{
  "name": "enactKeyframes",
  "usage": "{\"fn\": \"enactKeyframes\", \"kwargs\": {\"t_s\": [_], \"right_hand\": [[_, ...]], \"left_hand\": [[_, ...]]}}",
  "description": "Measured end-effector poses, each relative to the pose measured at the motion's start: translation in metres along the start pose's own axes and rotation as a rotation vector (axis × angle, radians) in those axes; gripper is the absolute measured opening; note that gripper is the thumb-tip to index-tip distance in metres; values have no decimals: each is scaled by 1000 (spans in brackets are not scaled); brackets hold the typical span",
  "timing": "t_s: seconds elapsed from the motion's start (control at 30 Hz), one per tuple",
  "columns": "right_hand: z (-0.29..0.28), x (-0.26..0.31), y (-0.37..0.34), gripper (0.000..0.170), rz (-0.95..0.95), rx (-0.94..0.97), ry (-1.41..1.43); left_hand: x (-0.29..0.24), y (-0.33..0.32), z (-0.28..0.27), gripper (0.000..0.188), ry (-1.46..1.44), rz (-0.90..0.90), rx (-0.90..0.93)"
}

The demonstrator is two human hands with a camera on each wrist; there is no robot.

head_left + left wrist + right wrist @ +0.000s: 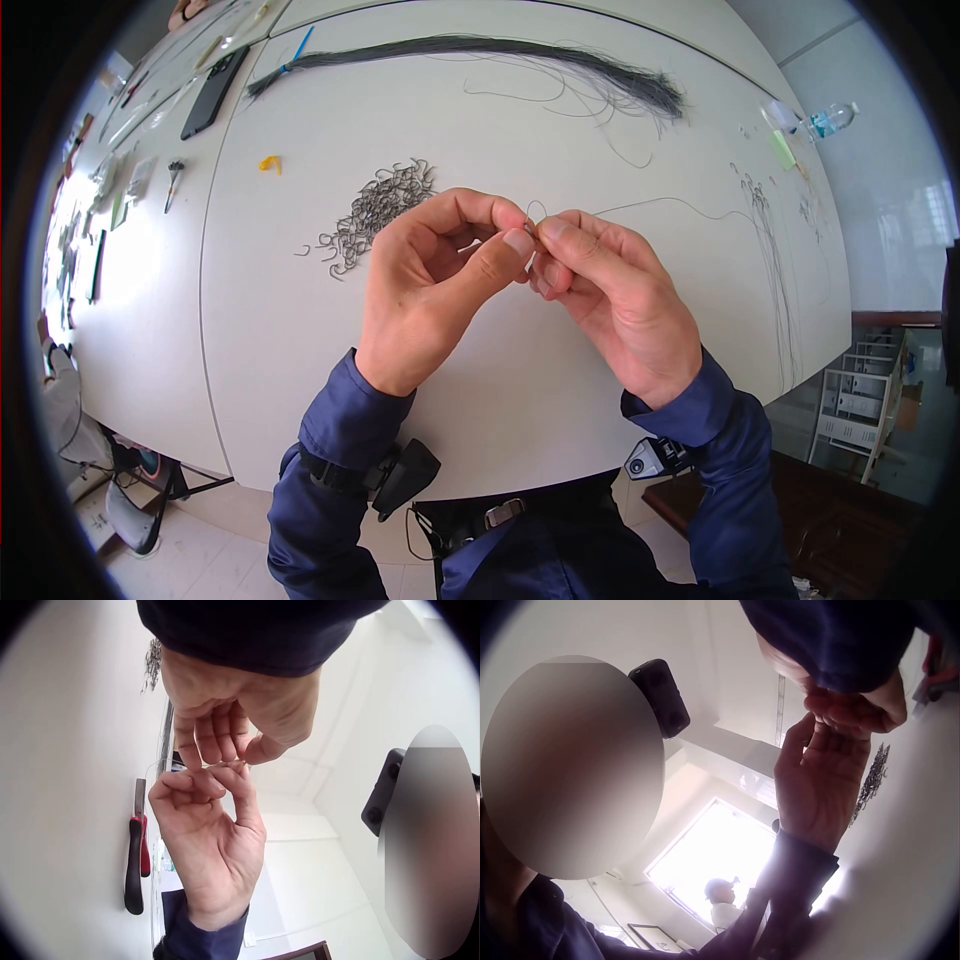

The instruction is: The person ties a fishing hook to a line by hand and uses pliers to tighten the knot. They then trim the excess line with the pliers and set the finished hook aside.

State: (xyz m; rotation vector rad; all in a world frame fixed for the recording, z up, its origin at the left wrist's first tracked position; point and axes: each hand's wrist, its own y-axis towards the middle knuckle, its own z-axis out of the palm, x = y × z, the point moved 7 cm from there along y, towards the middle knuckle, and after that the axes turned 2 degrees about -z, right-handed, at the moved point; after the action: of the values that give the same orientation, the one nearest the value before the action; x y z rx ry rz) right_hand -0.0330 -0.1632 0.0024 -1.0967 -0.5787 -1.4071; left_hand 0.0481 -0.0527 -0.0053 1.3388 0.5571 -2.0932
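Over the middle of the worktop (300,380), both hands met tip to tip: my left hand (430,285) pinched a small dark piece (529,229), too covered for me to name for sure, and my right hand (635,295) pinched close against it, apparently on a thin line (660,198). A small loop (537,204) of line stood up between them, and the long run wandered off to my right, toward some hooks (757,195) lying there with lines of their own. That loop struck me as the weak spot: if either pinch eased, the strand could spring straight and the loop be lost, and a snag of the slack among those hooks might pull it out just as easily. Left of my hands lay a heap of hooks (375,210), near enough that a careless forearm could scatter it or get pricked. Pliers (135,862) with red and black handles rested on the worktop too. Farther out stretched a bundle of dark strands (480,45), its stray ends liable to tangle if brushed.
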Motion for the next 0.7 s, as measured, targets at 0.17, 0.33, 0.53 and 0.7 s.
{"fn": "enactKeyframes", "kwargs": {"t_s": [0.17,0.33,0.53,0.7], "right_hand": [[-2,-2,1,26,-6,3,-14],[1,1,1,26,-66,-26,-50],[0,3,-1,27,-98,-46,-93],[1,1,-1,26,-125,-54,-85]], "left_hand": [[0,0,1,15,25,11,0],[0,0,0,14,26,12,3],[0,0,1,13,25,7,6],[1,-1,1,14,9,11,15]]}}
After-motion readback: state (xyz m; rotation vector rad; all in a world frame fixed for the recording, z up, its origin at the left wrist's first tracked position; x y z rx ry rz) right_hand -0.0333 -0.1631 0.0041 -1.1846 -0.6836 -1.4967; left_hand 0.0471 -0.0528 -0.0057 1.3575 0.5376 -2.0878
